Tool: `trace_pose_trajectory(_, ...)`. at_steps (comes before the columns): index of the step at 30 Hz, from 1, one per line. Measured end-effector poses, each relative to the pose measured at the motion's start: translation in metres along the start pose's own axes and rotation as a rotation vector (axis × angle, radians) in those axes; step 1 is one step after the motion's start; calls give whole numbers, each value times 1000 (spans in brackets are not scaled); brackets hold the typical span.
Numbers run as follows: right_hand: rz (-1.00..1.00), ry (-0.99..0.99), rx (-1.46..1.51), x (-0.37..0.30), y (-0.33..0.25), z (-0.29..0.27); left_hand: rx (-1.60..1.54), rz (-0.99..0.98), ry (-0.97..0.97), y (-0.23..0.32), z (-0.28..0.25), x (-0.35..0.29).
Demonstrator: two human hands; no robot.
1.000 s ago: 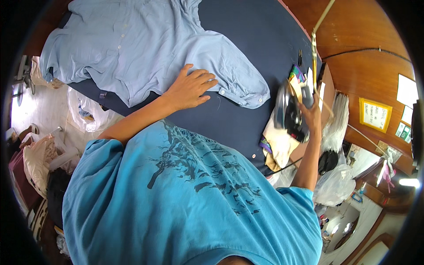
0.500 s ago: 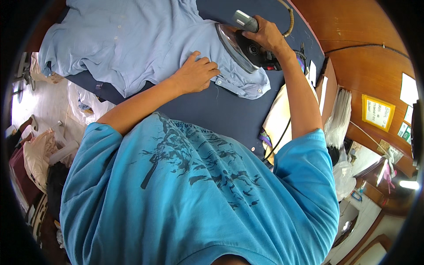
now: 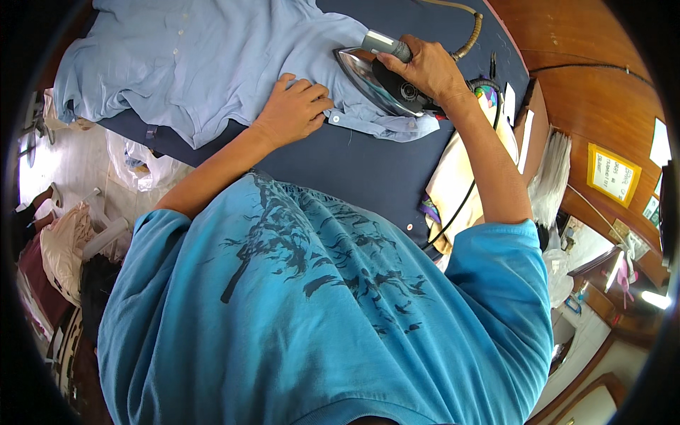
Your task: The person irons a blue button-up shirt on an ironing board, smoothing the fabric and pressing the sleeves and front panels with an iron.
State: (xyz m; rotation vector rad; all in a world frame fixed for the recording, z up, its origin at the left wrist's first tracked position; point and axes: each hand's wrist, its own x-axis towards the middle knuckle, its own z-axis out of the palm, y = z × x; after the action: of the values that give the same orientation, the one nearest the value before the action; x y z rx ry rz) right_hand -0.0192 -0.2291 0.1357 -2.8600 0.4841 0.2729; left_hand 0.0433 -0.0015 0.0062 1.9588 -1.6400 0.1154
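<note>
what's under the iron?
The iron, held in the right hand, lies over the sleeve of the light-blue shirt; sleeve cloth shows along its near edge, with navy table covering beyond. Cloth directly beneath is hidden; creases or buttons there can't be judged.

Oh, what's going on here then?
A person is working on a light blue shirt spread over a dark blue padded table. The right hand grips the handle of an iron, which lies over one sleeve, near the cuff. The left hand rests on the shirt beside it, fingers spread and slightly curled. A cream cloth lies at the table's right side.
</note>
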Motion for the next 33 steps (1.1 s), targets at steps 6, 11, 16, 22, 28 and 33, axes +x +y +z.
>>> trace_pose_trajectory(6,-406,-177,-68,-20,9,4,22,-15,-63,-2,-4,-10)
trace_pose_trajectory(11,-77,-35,10,-9,3,-2,-47,-95,-122,0,-12,-8)
trace_pose_trajectory(16,210,190,83,18,28,-2,25,-126,129,-32,-8,53)
trace_pose_trajectory(22,-33,-51,94,-4,7,-6,300,-40,-143,-92,30,137)
trace_pose_trajectory(28,-154,-153,29,-20,2,-1,181,-86,-422,-93,33,165)
trace_pose_trajectory(33,201,53,96,-2,16,-3,63,-80,-491,-106,20,167)
